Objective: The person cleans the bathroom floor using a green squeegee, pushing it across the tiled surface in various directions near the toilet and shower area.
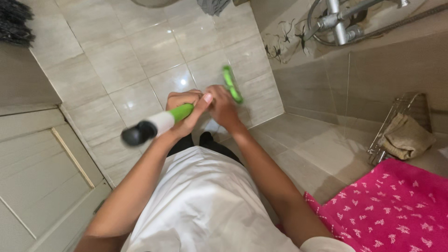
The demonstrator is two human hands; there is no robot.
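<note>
Both my hands meet in front of my chest over a tiled bathroom floor (116,65). My left hand (186,109) is wrapped around a long handle (158,122) that is green near the grip, then white, with a black end cap pointing lower left. My right hand (223,106) is closed on the same tool just beyond the left hand. A bright green part (232,84) of the tool sticks up past my right fingers, blurred by motion.
A white door (42,182) stands at the left. A pink patterned towel (396,210) lies at the lower right, beside a wire rack (396,123) holding a beige cloth. Chrome shower fittings and a hose (340,21) hang on the tiled wall at upper right.
</note>
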